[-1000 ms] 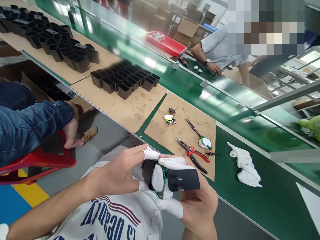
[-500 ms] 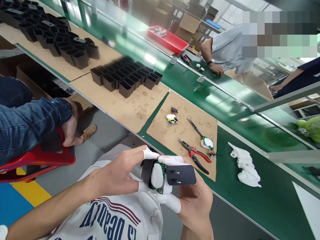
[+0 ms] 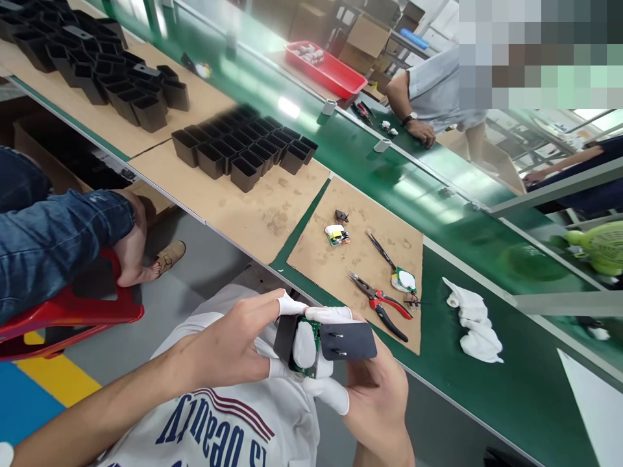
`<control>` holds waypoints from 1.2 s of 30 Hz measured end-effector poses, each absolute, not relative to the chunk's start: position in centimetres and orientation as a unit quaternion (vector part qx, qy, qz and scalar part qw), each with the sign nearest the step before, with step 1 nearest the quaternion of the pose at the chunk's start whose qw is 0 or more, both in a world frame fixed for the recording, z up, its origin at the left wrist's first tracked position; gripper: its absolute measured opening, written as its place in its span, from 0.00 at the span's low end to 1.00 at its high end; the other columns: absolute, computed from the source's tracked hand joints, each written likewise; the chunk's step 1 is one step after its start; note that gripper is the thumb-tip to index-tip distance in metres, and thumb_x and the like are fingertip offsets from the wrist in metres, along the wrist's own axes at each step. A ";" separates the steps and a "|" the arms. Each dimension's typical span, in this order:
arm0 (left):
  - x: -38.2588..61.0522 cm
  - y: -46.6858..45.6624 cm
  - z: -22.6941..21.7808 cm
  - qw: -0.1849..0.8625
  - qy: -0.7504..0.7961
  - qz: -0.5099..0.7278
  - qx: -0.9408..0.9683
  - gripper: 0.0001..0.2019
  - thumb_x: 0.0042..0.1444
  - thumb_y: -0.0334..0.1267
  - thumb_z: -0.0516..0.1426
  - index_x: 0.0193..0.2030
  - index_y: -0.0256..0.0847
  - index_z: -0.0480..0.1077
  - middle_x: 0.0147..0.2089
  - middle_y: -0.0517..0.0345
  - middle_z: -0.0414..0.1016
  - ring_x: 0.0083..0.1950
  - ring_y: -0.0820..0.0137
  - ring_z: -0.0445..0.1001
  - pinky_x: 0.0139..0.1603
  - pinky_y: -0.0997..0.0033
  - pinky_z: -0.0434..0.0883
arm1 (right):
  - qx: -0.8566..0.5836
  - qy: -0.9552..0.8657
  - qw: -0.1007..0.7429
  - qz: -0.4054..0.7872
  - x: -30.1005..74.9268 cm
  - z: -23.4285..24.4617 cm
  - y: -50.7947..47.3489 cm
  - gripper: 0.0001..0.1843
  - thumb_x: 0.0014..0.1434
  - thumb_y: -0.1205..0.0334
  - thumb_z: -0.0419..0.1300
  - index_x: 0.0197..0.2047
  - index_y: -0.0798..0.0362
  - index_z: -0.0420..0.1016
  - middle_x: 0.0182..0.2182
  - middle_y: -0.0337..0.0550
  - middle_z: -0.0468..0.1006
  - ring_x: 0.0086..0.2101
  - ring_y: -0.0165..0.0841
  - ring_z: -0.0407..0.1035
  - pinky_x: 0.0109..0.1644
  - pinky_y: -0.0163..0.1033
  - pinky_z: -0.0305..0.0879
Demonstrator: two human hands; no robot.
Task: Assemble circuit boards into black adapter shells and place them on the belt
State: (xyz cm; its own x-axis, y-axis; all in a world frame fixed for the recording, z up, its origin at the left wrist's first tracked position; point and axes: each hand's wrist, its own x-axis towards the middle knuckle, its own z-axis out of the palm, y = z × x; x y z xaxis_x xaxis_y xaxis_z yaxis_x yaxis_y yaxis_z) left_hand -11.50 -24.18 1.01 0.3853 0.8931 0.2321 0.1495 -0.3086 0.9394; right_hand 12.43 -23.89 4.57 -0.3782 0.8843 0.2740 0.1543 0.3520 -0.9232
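A: Your hands?
B: Left hand [image 3: 228, 347] and right hand [image 3: 374, 395], fingers closed around the black plastic plug casing [image 3: 348, 341] with green circuit board [image 3: 315, 334], near your chest.
A: Containers?
B: Red plastic tray [image 3: 327, 70] beyond the casing holds small white parts.

A long green bench [image 3: 525, 389] runs from the upper left of the frame down to the lower right. Brown cardboard sheets cover parts of it. On the sheet [image 3: 253, 207] left of centre stands a tight block of open black housings [image 3: 243, 148]; a looser heap of them [image 3: 92, 61] fills the upper left corner. The smaller sheet [image 3: 321, 259] at centre carries a small circuit board [image 3: 337, 235], a dark clip-like part [image 3: 341, 215] just above it, tweezers [image 3: 379, 250], a round white and green piece [image 3: 403, 281], and red-handled pliers [image 3: 382, 305]. White cloth gloves [image 3: 474, 321] lie on bare green to the right. A red tray [image 3: 326, 68] sits at upper centre.
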 end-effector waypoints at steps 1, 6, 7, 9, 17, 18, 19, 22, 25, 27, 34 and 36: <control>-11.5 -24.0 1.0 0.457 0.373 0.404 0.699 0.30 0.55 0.25 0.64 0.65 0.44 0.75 0.51 0.54 0.81 0.49 0.60 0.81 0.51 0.63 0.78 | -0.371 -0.706 0.419 0.434 12.4 4.5 -23.8 0.36 0.59 0.57 0.85 0.69 0.38 0.84 0.62 0.52 0.85 0.60 0.55 0.81 0.52 0.49 0.85; -11.4 -23.4 0.9 0.466 0.368 0.402 0.697 0.24 0.59 0.28 0.66 0.62 0.44 0.76 0.51 0.53 0.80 0.50 0.59 0.80 0.52 0.62 0.79 | -0.387 -0.695 0.422 0.436 12.3 4.4 -23.7 0.36 0.59 0.56 0.85 0.69 0.41 0.84 0.62 0.54 0.85 0.63 0.57 0.79 0.54 0.51 0.85; -11.4 -23.2 0.9 0.468 0.366 0.404 0.696 0.23 0.59 0.29 0.67 0.62 0.44 0.76 0.51 0.53 0.80 0.50 0.59 0.80 0.52 0.62 0.79 | -0.390 -0.693 0.423 0.435 12.2 4.4 -23.7 0.36 0.59 0.56 0.85 0.69 0.41 0.83 0.62 0.54 0.85 0.63 0.57 0.79 0.55 0.52 0.85; -11.5 -23.1 0.7 0.473 0.361 0.403 0.695 0.22 0.59 0.29 0.68 0.60 0.43 0.76 0.51 0.53 0.80 0.50 0.58 0.81 0.52 0.62 0.79 | -0.395 -0.694 0.420 0.431 12.2 4.4 -23.7 0.36 0.59 0.56 0.85 0.69 0.40 0.83 0.62 0.53 0.85 0.62 0.56 0.80 0.55 0.52 0.85; -12.0 -22.6 0.2 0.484 0.340 0.403 0.699 0.27 0.58 0.27 0.66 0.64 0.45 0.75 0.50 0.54 0.80 0.52 0.58 0.81 0.54 0.61 0.80 | -0.397 -0.707 0.385 0.440 11.8 4.3 -23.4 0.38 0.61 0.56 0.84 0.72 0.37 0.80 0.60 0.48 0.85 0.60 0.51 0.80 0.60 0.49 0.82; -12.0 -22.6 0.1 0.481 0.340 0.405 0.699 0.28 0.57 0.27 0.67 0.65 0.45 0.75 0.50 0.54 0.80 0.53 0.58 0.81 0.55 0.60 0.80 | -0.399 -0.709 0.380 0.440 11.7 4.2 -23.3 0.39 0.61 0.56 0.84 0.72 0.37 0.80 0.61 0.48 0.84 0.62 0.50 0.79 0.63 0.50 0.81; -12.0 -22.5 0.1 0.478 0.341 0.408 0.699 0.28 0.57 0.27 0.67 0.65 0.44 0.75 0.50 0.54 0.80 0.53 0.57 0.81 0.55 0.60 0.80 | -0.403 -0.710 0.374 0.440 11.6 4.1 -23.3 0.39 0.61 0.55 0.84 0.72 0.37 0.80 0.63 0.49 0.82 0.63 0.50 0.78 0.66 0.50 0.80; -11.9 -22.4 -0.1 0.478 0.344 0.418 0.692 0.30 0.56 0.27 0.66 0.66 0.45 0.75 0.53 0.52 0.81 0.53 0.57 0.81 0.55 0.60 0.80 | -0.423 -0.710 0.361 0.432 11.5 4.0 -23.1 0.42 0.61 0.52 0.84 0.74 0.36 0.77 0.67 0.49 0.76 0.67 0.49 0.74 0.71 0.51 0.76; -11.6 -21.9 -0.2 0.495 0.333 0.439 0.672 0.32 0.55 0.25 0.65 0.67 0.45 0.75 0.54 0.52 0.81 0.55 0.56 0.81 0.57 0.59 0.80 | -0.430 -0.716 0.344 0.428 11.4 4.0 -22.7 0.44 0.62 0.47 0.81 0.77 0.39 0.73 0.70 0.53 0.73 0.70 0.53 0.71 0.74 0.56 0.75; -11.3 -21.5 -0.2 0.505 0.326 0.453 0.658 0.32 0.54 0.24 0.65 0.67 0.45 0.75 0.54 0.52 0.81 0.54 0.57 0.81 0.57 0.59 0.79 | -0.434 -0.714 0.349 0.425 11.2 4.3 -22.3 0.41 0.65 0.47 0.79 0.76 0.40 0.74 0.69 0.55 0.74 0.69 0.54 0.72 0.72 0.57 0.76; -9.6 -18.7 -0.1 0.480 0.333 0.494 0.644 0.25 0.60 0.25 0.66 0.64 0.43 0.77 0.55 0.50 0.83 0.53 0.59 0.81 0.56 0.62 0.79 | -0.480 -0.662 0.399 0.415 9.9 5.2 -20.2 0.31 0.64 0.63 0.78 0.67 0.38 0.81 0.63 0.47 0.81 0.61 0.43 0.80 0.61 0.42 0.83; -9.2 -17.8 0.0 0.473 0.329 0.503 0.644 0.26 0.60 0.25 0.68 0.65 0.43 0.76 0.58 0.49 0.83 0.55 0.58 0.82 0.58 0.61 0.80 | -0.478 -0.643 0.433 0.413 10.0 5.2 -19.4 0.30 0.64 0.62 0.78 0.67 0.39 0.82 0.63 0.47 0.82 0.61 0.43 0.80 0.63 0.43 0.82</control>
